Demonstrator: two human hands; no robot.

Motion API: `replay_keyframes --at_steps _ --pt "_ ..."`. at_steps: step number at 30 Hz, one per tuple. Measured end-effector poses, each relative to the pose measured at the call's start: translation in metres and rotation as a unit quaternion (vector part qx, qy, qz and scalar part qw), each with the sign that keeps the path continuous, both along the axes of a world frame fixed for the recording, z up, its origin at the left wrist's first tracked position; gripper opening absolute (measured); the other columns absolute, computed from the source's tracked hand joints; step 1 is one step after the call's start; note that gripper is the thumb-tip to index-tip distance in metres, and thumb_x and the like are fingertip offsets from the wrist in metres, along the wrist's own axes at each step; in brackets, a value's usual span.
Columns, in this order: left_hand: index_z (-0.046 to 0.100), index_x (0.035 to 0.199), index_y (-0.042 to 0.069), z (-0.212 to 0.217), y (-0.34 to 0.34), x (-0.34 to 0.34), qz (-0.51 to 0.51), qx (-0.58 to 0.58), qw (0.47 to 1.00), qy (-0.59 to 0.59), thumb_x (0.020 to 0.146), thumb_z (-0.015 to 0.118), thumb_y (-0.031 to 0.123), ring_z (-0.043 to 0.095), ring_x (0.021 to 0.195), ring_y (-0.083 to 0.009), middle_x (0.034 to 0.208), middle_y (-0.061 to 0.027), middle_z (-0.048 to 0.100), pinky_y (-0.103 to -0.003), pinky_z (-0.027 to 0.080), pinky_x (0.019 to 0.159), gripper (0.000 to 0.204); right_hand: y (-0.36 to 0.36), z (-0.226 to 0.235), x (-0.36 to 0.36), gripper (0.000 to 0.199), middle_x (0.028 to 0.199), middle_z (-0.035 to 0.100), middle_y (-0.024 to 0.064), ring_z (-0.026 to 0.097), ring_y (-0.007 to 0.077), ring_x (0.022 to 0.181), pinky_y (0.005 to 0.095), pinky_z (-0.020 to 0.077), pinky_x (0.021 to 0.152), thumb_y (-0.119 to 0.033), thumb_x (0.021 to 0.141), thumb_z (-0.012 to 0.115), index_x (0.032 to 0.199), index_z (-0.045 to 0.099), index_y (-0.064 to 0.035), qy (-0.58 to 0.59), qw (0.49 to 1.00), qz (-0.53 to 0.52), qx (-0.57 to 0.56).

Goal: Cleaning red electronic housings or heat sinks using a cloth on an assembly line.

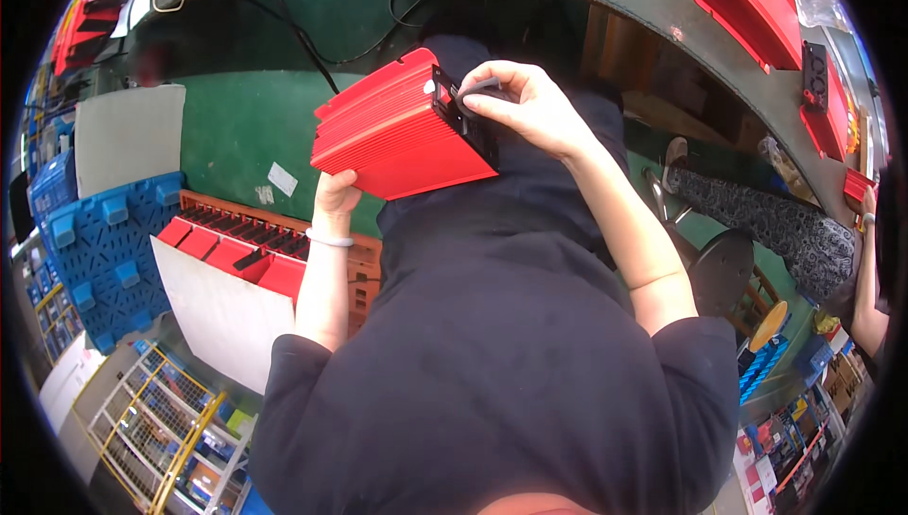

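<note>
Head view: a green floor (236,127) lies below you, with a blue pallet (104,241) left of the red box (397,127) you hold. An orange crate (274,241) under the box holds red casings (236,255). Your left hand (336,195) props the box from beneath, fingers hidden. Your right hand (530,104) pinches a dark cable (473,89) at its black end.

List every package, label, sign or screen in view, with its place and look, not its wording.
White label: small tilted rectangle stuck on the green surface, left of the red ribbed case the hands hold.
Clear plastic bag: top right, crumpled, beside red housings.
Small colourful packages: lower right shelves, too small to describe.
No screens or signs.
</note>
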State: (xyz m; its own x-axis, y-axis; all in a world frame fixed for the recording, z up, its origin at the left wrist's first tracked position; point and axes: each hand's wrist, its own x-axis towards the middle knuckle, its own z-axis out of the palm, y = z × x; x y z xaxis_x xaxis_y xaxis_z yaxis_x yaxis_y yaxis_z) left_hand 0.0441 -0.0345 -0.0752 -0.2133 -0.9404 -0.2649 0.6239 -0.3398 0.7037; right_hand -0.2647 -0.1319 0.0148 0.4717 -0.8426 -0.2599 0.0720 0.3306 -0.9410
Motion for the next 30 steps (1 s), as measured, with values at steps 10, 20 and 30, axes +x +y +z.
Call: replay_keyframes --at_steps 10,20,30 --pt "0.043 0.134 0.003 0.002 -0.004 -0.001 -0.008 -0.008 1.000 0.003 0.066 0.079 0.011 0.049 0.123 -0.0299 0.131 -0.0133 0.053 -0.043 0.038 0.105 0.077 -0.003 0.005 -0.004 0.013 0.080 0.059 -0.0035 0.051 0.0018 0.071 0.0175 0.0420 0.064 -0.012 0.081 0.070 0.088 0.061 -0.0052 0.026 0.995 0.089 0.022" --pt "0.044 0.134 0.003 0.000 -0.005 0.000 -0.004 0.007 1.000 -0.004 0.064 0.080 0.011 0.049 0.123 -0.0299 0.131 -0.0129 0.052 -0.043 0.039 0.105 0.079 -0.002 -0.001 -0.002 0.015 0.077 0.061 -0.0033 0.053 0.0019 0.068 0.0172 0.0402 0.059 -0.010 0.079 0.071 0.089 0.061 -0.0057 -0.036 0.994 0.071 0.074" --pt "0.042 0.134 0.003 0.005 -0.006 -0.004 -0.008 0.005 1.000 -0.013 0.062 0.082 0.013 0.049 0.122 -0.0300 0.131 -0.0132 0.052 -0.043 0.039 0.105 0.083 0.000 0.005 -0.005 0.014 0.073 0.059 -0.0049 0.051 0.0012 0.061 0.0168 0.0371 0.051 -0.009 0.078 0.071 0.087 0.061 -0.0077 -0.058 0.987 0.079 0.130"
